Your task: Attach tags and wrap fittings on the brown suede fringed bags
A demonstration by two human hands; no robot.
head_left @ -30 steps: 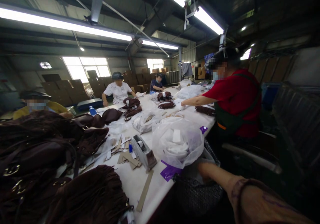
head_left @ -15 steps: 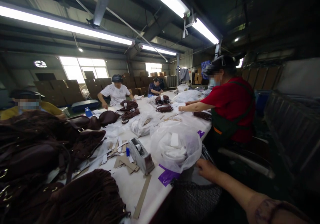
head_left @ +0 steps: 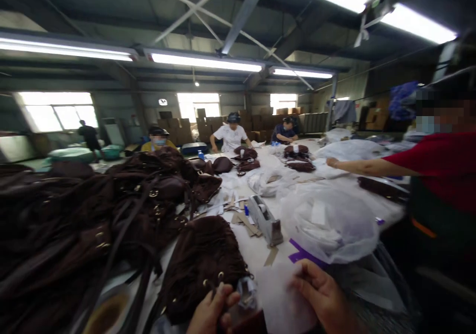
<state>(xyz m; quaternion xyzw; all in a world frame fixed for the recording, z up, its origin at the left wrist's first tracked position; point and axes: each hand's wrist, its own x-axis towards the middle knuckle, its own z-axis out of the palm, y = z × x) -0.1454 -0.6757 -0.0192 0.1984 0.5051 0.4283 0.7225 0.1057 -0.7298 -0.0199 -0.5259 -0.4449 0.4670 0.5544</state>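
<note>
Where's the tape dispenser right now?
In the head view, the tape dispenser stands on the white table, just right of centre, between the loose cardboard strips and the big clear plastic bag.

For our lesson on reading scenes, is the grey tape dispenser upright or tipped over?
Upright: the tape dispenser stands on the white tabletop, with its roll showing in the open top.

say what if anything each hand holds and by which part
Right hand pinches a thin white sheet near its upper right corner; whether left hand grips the brown bag can't be told.
</note>
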